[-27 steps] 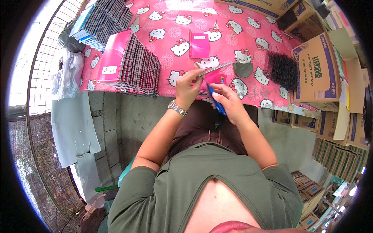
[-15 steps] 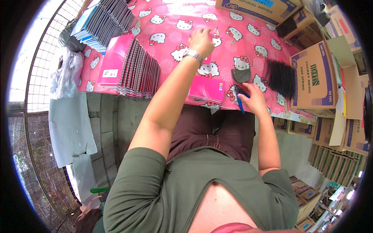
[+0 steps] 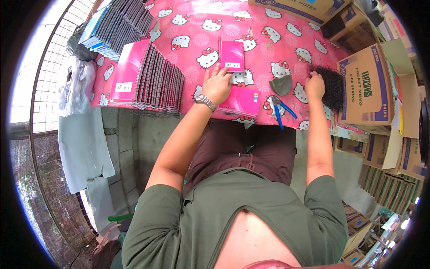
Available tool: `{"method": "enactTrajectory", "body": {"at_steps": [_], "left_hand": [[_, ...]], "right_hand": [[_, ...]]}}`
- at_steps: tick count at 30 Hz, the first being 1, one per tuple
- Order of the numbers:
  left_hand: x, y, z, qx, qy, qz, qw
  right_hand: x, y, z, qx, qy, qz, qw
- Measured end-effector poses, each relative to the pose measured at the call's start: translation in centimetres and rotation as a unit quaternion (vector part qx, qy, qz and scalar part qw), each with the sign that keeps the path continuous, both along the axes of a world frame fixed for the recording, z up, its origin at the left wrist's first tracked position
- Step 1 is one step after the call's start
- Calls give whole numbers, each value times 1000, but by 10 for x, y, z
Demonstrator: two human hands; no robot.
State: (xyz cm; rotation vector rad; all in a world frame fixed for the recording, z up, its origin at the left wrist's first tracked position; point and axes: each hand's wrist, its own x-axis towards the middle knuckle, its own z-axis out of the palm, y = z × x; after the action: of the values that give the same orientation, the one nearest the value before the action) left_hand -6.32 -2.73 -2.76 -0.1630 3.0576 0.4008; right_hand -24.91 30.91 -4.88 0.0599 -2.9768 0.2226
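Note:
My left hand, with a watch on its wrist, lies flat with fingers spread on a pink spiral notebook at the table's near edge. Just beyond its fingertips lies a smaller pink notebook. My right hand is curled at the left edge of a pile of black wire coils, gripping into them. Blue-handled pliers lie on the tablecloth between my hands, close to the edge. A grey pad sits just above the pliers.
A row of pink spiral notebooks stands on edge at the left, with another stack behind it. Cardboard boxes crowd the right side and the far edge. The table has a pink cartoon-cat cloth. A wire fence runs at left.
Both hands left my lap area. The left hand carried the pink notebook up onto the table and laid it down; the right hand dropped the blue pliers and moved right to the black coils.

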Motion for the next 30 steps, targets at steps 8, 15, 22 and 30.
{"method": "enactTrajectory", "body": {"at_steps": [8, 15, 22, 30], "left_hand": [[62, 54, 23, -20, 105, -239, 965], [69, 51, 11, -44, 131, -276, 951], [42, 46, 32, 35, 244, -196, 949], [35, 56, 26, 66, 259, -166, 949]], "right_hand": [[22, 12, 44, -288, 35, 14, 957], [116, -29, 70, -407, -70, 278, 867], [166, -66, 68, -377, -69, 315, 868], [171, -78, 60, -445, -67, 284, 847]]}}
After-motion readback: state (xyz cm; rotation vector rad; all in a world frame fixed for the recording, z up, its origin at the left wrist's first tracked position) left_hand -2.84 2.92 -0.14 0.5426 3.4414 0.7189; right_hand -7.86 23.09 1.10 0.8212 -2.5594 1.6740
